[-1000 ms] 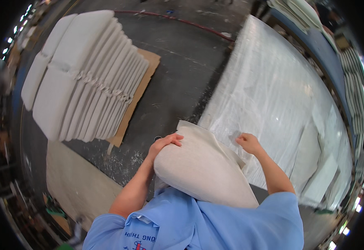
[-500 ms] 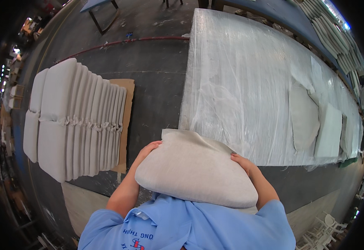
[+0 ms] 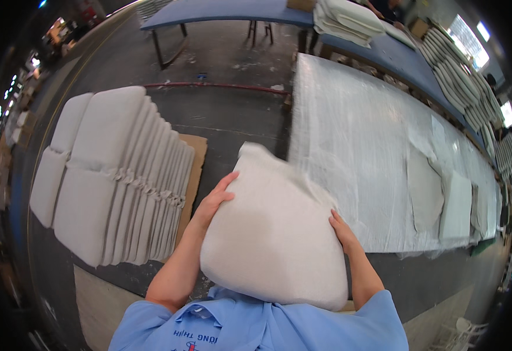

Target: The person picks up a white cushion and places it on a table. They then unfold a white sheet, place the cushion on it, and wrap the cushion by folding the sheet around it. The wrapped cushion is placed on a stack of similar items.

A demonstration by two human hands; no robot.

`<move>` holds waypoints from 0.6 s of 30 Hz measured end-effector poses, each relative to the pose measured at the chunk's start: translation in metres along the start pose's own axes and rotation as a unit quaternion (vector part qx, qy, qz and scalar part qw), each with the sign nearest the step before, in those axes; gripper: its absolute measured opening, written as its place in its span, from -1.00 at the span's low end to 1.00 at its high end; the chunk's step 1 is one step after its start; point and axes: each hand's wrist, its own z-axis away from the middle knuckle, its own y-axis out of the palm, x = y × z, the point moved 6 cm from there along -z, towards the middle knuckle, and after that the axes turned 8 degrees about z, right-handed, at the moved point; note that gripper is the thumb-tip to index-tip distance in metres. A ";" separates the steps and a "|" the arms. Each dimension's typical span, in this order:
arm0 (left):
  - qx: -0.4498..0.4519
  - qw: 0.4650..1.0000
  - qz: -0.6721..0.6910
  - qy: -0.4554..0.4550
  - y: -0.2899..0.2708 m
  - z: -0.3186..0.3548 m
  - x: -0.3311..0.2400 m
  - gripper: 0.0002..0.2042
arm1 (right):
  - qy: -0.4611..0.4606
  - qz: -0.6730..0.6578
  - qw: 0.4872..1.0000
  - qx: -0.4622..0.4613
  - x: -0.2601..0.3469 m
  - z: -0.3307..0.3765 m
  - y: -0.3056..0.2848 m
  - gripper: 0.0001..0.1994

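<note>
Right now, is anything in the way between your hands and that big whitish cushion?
Nothing that shows: the left hand touches the whitish cushion's left side and the right hand its right. The cushion stack is off to the left, and the plastic-wrapped pile lies beyond, to the right.

Printed lettering stands on the person's light-blue shirt (image 3: 302, 324) — a short line of dark-blue capitals (image 3: 192, 334) on the left chest, upside down in this view. Just beneath shows a red emblem (image 3: 192, 347) — cut off by the lower edge.
</note>
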 end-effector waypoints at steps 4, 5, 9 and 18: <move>0.081 0.981 -0.164 0.070 0.074 0.044 -0.088 -0.30 | -0.022 -0.149 0.988 -0.041 0.056 -0.015 0.063 -0.17; 0.110 0.950 -0.263 0.125 0.090 0.047 -0.099 -0.30 | -0.035 -0.193 0.978 -0.064 0.058 -0.024 0.067 -0.16; 0.188 0.896 -0.322 0.242 0.107 0.077 -0.160 -0.12 | -0.149 -0.264 0.949 -0.087 0.124 -0.027 0.065 -0.12; 0.067 0.937 -0.296 0.169 0.036 0.046 -0.142 -0.24 | -0.276 -0.242 0.856 -0.363 0.176 0.062 -0.003 -0.31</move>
